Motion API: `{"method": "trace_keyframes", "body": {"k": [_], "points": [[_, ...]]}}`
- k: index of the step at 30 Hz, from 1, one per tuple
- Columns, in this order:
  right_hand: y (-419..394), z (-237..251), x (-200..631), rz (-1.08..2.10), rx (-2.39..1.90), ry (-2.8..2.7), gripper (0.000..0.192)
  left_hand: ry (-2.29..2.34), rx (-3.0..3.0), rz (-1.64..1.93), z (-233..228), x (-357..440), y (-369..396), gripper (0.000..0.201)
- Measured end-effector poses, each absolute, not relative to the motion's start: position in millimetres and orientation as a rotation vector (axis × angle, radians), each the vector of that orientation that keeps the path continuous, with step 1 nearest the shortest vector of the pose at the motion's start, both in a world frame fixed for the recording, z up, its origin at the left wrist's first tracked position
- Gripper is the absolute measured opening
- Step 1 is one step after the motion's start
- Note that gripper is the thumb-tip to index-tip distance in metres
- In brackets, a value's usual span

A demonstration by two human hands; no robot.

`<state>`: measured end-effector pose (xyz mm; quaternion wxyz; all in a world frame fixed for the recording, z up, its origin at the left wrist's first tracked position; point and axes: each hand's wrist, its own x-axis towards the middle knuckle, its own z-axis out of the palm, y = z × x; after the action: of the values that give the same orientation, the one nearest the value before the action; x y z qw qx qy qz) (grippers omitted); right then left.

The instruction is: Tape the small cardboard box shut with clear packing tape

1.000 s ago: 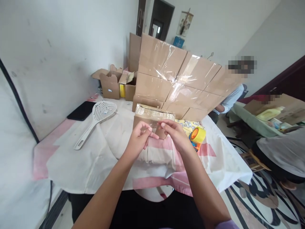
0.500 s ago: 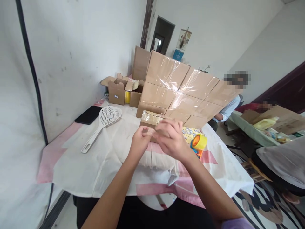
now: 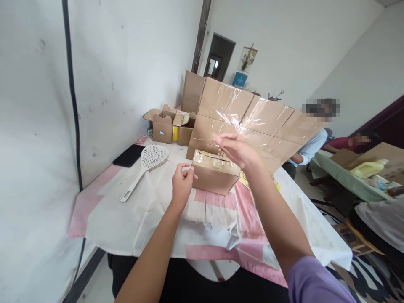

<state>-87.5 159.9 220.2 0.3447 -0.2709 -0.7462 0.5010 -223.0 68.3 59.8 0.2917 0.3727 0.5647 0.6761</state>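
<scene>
No brand or writing can be read on anything in view. Near the left edge of the desk [image 3: 104, 219], which is covered with a white and pink cloth, a black flat object [image 3: 128, 155] is seen against the wall, with a white perforated skimmer [image 3: 145, 166] just beside it. Open small cartons [image 3: 168, 126] stand at the far left corner. The left hand [image 3: 182, 185] is held at the near left corner of a small cardboard box [image 3: 214, 174], which sits near the middle of the desk; the fingers are curled with thumb and forefinger pinched together, touching the box edge, though what is pinched cannot be told. The right hand [image 3: 237, 148] is raised above the box, fingers spread and loose, gripping nothing. Behind it, a stack of taped cartons [image 3: 252, 122] is piled at the far edge. Compared with half a second ago, the right hand has been lifted away from the left, and the box's taped top is now uncovered.
</scene>
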Motion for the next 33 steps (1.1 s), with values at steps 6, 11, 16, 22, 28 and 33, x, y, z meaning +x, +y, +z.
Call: {"method": "trace_keyframes", "body": {"k": [6,11,16,22,28,33], "points": [[233.3,157.8,-135.6,1.033,-0.934,-2.071,0.009,1.639,1.325,1.765,54.5,-231.7,75.0,0.059],[247.9,144.3,-131.5,1.055,-0.994,-2.044,0.007,1.769,1.504,1.569,43.9,-233.2,84.4,0.056],[250.9,130.7,-134.4,1.12,-0.994,-1.963,0.008,1.875,1.575,1.457,36.3,-231.0,90.1,0.055],[245.0,120.4,-130.5,1.167,-0.81,-1.875,0.015,1.871,1.437,1.493,33.0,-231.9,92.9,0.063],[235.6,128.3,-124.4,1.168,-0.611,-1.857,0.026,1.843,1.405,1.448,30.8,-233.2,95.5,0.05],[222.0,142.4,-120.7,1.165,-0.528,-1.898,0.031,1.878,1.395,1.428,29.6,-234.6,97.0,0.043]]}}
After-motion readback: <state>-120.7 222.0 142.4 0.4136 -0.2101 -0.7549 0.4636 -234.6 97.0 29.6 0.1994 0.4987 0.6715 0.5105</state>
